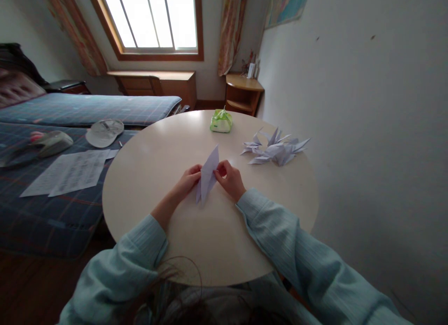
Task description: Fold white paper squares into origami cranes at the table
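Between my hands, above the middle of the round table, is a folded white paper (209,171), long and pointed at its upper end, with two points at the lower end. My left hand (191,178) pinches its left edge between thumb and fingers. On the opposite edge, the thumb and forefinger of my right hand (229,176) are closed on the paper. Several folded paper cranes (276,148) lie in a heap at the table's right side, beyond my right hand.
The round cream table (140,176) stands close to the white wall on the right. A green-and-white tissue pack (221,121) sits near its far edge. To the left, a bed with a plaid cover (80,222) holds printed sheets (79,171) and a pale cap (104,133).
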Tool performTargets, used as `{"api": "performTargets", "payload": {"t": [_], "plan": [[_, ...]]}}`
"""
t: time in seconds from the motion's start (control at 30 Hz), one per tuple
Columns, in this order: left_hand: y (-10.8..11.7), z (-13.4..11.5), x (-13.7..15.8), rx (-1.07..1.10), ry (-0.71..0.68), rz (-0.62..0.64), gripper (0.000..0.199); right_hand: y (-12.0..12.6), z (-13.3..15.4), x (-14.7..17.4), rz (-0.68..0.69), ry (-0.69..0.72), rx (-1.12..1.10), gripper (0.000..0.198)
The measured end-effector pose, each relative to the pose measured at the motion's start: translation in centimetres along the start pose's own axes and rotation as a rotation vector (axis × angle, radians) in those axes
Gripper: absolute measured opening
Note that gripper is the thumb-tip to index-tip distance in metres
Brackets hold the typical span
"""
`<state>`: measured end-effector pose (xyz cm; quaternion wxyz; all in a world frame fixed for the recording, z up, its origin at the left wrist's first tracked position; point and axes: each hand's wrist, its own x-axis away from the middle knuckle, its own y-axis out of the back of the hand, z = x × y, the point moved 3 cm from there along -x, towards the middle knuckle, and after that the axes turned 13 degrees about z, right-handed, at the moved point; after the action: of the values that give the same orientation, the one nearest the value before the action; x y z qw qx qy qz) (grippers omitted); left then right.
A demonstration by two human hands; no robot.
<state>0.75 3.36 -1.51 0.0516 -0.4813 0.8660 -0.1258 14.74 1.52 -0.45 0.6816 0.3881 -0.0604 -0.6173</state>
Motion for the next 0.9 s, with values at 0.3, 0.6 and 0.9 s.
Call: {"api": "performTargets", "payload": {"t": [0.3, 0.6, 0.9], "plan": [[0.3, 0.0, 0.0, -0.040, 0.016, -0.019, 0.011, 0.6, 1.4, 0.3, 0.028, 0.154, -0.052, 0.010], [0.0, -0.1, 0.1, -0.044, 0.031, 0.024, 0.010, 0.1, 1.0, 0.0, 0.033, 0.184, -0.056, 0.007], [0.2, 0.1, 0.2, -0.071, 0.041, 0.055, 0.005, 0.4, 1.6, 0.1, 0.084, 0.237, -0.039, 0.008]]}}
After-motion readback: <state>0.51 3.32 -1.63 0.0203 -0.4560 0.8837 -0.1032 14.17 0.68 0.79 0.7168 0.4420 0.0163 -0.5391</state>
